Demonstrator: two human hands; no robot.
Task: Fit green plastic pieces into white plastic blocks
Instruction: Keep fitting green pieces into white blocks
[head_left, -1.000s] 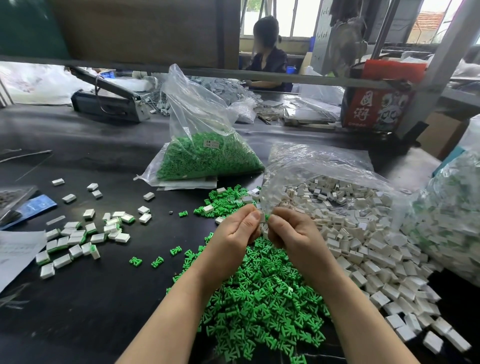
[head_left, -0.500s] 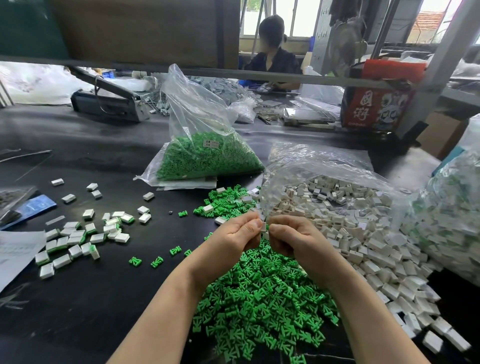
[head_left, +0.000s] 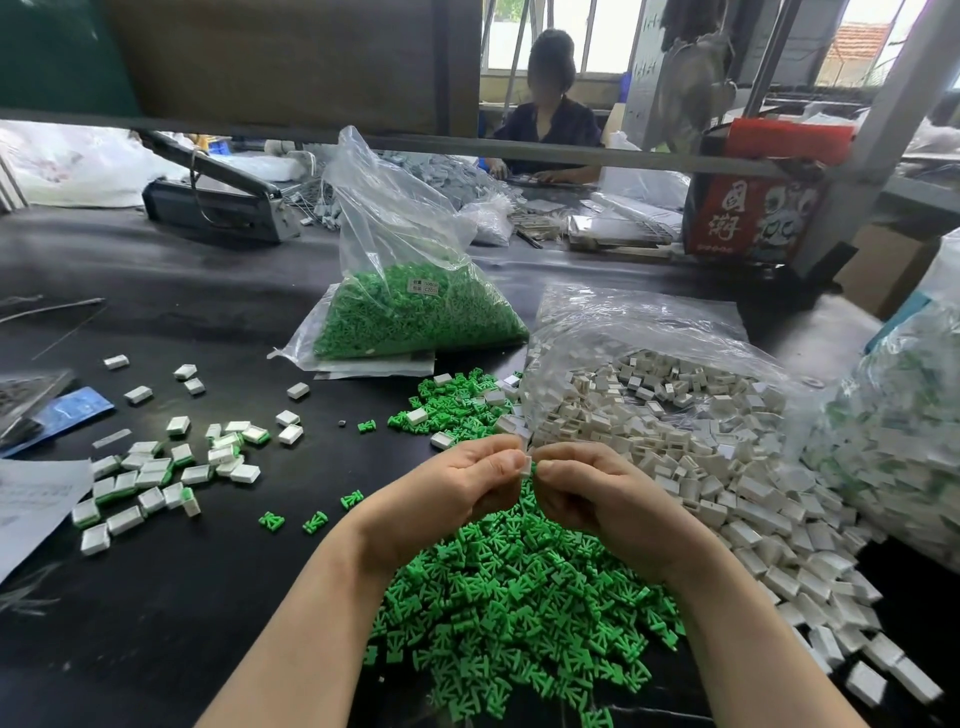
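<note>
My left hand (head_left: 457, 493) and my right hand (head_left: 597, 493) meet above a heap of loose green pieces (head_left: 519, 597). Between their fingertips they pinch one small white block (head_left: 527, 467); a bit of green shows at its lower edge. Most of the block is hidden by the fingers. A spill of loose white blocks (head_left: 727, 467) lies to the right, running out of a clear bag. A group of fitted white-and-green blocks (head_left: 156, 478) lies on the black table to the left.
A clear bag of green pieces (head_left: 415, 312) stands behind the heap. A bag of white-and-green blocks (head_left: 904, 431) sits at the far right. Papers (head_left: 31, 499) lie at the left edge. A grey machine (head_left: 218, 202) and a seated person (head_left: 545, 119) are at the back.
Both hands have dropped slightly toward me, still joined. The white block now shows more plainly between the fingertips.
</note>
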